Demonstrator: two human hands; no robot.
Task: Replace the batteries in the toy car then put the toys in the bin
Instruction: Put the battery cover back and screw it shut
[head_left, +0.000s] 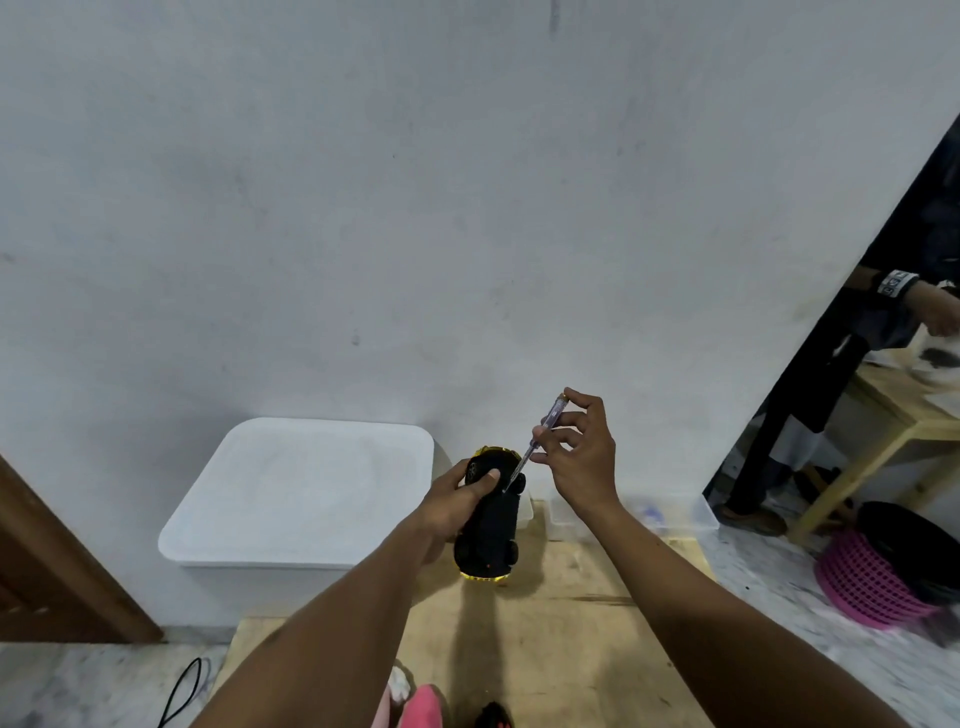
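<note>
left hand (457, 501) clamped around upturned toy car (491, 525) at lower centre, right hand (576, 457) pinching screwdriver (535, 441) tip-down on its underside, white lidded bin (301, 493) just left, pink basket (872, 582) lower right

Matt white plastic bin (296, 488), pale bare wood table (571, 623), clear plastic screwdriver (540, 436) handle, rough matt wall (415, 208), car (491, 525) underside matt black.
</note>
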